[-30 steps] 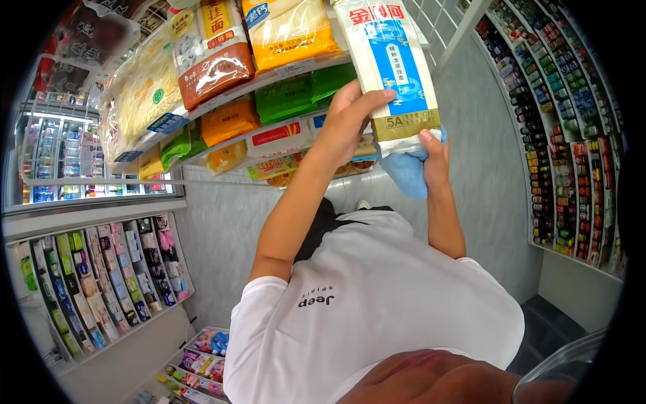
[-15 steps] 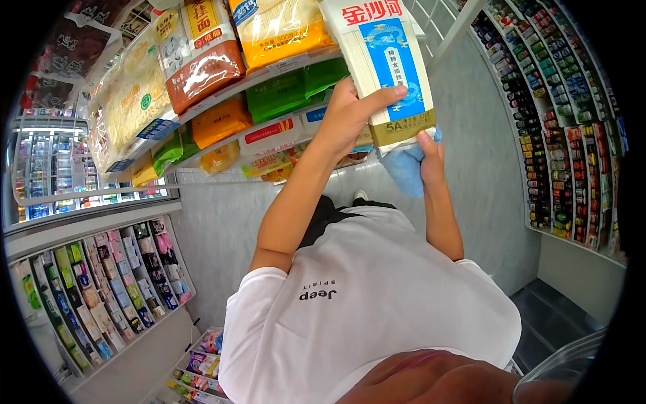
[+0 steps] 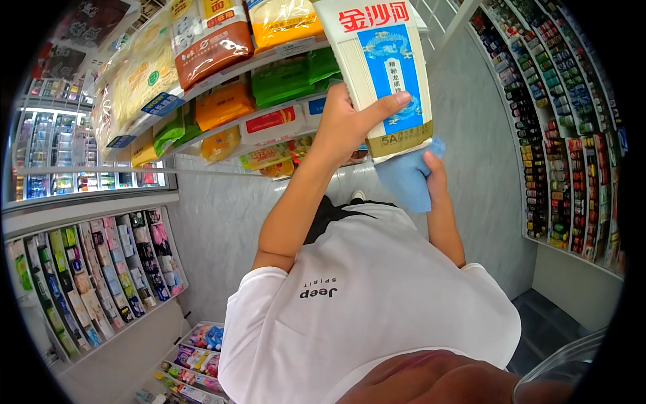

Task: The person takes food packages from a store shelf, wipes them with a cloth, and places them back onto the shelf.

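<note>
Fabric of a white shirt [image 3: 404,296] is spreading across the near view, both bare forearms reaching out past it. The right hand [image 3: 437,174] is pinching a blue cloth [image 3: 406,180], which is meeting the lower end of a noodle package [image 3: 393,50]. The left hand [image 3: 342,126] is gripping that package by its left side, its thumb lying over the blue label; the package is leaning slightly, just right of a shelf rack [image 3: 293,48]. There, a brown pack [image 3: 214,57], an orange pack [image 3: 225,106] and a green pack [image 3: 281,79] are sitting among others. Beyond, grey floor [image 3: 471,148] is showing. Farther off, a display rack [image 3: 138,321] is standing lower left, and tall shelves [image 3: 572,257] are lining the right, carrying small containers.
</note>
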{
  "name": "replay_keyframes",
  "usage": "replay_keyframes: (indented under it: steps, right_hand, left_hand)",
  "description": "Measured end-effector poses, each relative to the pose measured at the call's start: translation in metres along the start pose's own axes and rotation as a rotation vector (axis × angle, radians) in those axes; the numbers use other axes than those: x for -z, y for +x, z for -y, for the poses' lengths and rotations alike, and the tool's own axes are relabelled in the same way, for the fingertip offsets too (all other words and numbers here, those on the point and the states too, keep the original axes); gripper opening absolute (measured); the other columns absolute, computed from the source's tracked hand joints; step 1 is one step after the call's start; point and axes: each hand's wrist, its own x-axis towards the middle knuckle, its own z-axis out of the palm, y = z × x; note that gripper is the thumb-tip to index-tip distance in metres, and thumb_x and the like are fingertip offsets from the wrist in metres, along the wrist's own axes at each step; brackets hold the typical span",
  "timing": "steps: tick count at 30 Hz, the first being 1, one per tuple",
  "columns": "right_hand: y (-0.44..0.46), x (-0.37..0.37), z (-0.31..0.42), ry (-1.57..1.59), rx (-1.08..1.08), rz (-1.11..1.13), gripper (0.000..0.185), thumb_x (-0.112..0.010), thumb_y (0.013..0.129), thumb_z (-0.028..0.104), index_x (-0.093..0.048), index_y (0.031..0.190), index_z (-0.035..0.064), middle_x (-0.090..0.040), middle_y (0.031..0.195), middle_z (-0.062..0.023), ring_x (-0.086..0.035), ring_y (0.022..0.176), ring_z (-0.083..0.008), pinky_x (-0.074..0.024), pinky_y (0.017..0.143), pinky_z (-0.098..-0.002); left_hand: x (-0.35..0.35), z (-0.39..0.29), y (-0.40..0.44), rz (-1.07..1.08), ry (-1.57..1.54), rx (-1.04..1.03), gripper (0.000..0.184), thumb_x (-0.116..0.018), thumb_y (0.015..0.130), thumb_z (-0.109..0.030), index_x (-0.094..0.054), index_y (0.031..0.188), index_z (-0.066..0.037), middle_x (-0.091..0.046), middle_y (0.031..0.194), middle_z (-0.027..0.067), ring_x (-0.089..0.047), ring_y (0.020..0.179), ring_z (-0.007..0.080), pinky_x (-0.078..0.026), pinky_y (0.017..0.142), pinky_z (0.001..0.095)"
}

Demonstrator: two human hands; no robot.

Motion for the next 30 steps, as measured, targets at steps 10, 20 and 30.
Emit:
replay_keyframes:
  steps: [10, 20, 30]
  right_hand:
    - [-0.018, 0.051, -0.036, 0.371, -0.231, -0.233, 0.046, -0.059, 0.093, 0.031, -0.057, 0.124, -0.0024, -0.068, 0.109, -0.0136, -0.067, 0.099, -0.0243, -0.0535, 0.088, -0.0363]
    - [-0.007, 0.034, -0.003, 0.631, -0.058, -0.042, 0.05, -0.047, 0.1, 0.033, -0.046, 0.138, 0.0006, -0.053, 0.139, -0.0148, -0.054, 0.125, -0.0283, -0.041, 0.108, -0.0433]
    - [-0.036, -0.002, 0.066, 0.089, 0.537, -0.016, 0.057, -0.046, 0.099, 0.036, -0.042, 0.143, -0.0004, -0.043, 0.148, -0.0181, -0.043, 0.135, -0.0367, -0.0311, 0.114, -0.0521]
  left_hand:
    - [0.001, -0.003, -0.039, 0.058, -0.265, 0.053, 0.042, -0.068, 0.088, -0.008, -0.054, 0.125, 0.006, -0.065, 0.117, 0.02, -0.068, 0.101, 0.025, -0.058, 0.086, 0.0376]
    - [0.001, -0.002, -0.061, 0.116, -0.406, 0.102, 0.054, -0.065, 0.086, 0.0, -0.042, 0.134, 0.005, -0.058, 0.127, 0.0221, -0.061, 0.116, 0.03, -0.054, 0.096, 0.0433]
    - [-0.005, 0.035, -0.078, 0.115, -0.301, 0.175, 0.06, -0.067, 0.083, 0.003, -0.037, 0.135, 0.003, -0.058, 0.126, 0.0217, -0.063, 0.113, 0.029, -0.054, 0.095, 0.0437]
